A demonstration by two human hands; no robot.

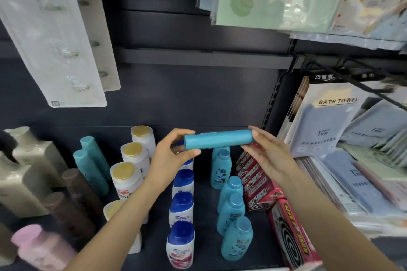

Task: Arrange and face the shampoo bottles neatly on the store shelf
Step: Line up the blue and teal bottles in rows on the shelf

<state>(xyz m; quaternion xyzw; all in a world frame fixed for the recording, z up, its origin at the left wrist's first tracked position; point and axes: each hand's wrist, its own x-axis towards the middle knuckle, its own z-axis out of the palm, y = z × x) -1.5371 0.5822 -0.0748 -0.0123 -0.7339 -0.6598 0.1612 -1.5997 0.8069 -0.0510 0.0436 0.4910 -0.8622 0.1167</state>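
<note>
Left hand (170,156): I see fingers curled round one end of the teal bottle (218,139).
Right hand (267,154): fingertips pinch the other end.
Bottle: horizontal, above the shelf (204,204) rows.

"BATH TOWEL" reads on a towel package (337,116); "PANTENE" partly shows on a gold-capped bottle (125,182).

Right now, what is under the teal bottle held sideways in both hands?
Below the teal bottle, light blue bottles stand upright in a row. The left hand covers the back of the blue-capped white row.
</note>
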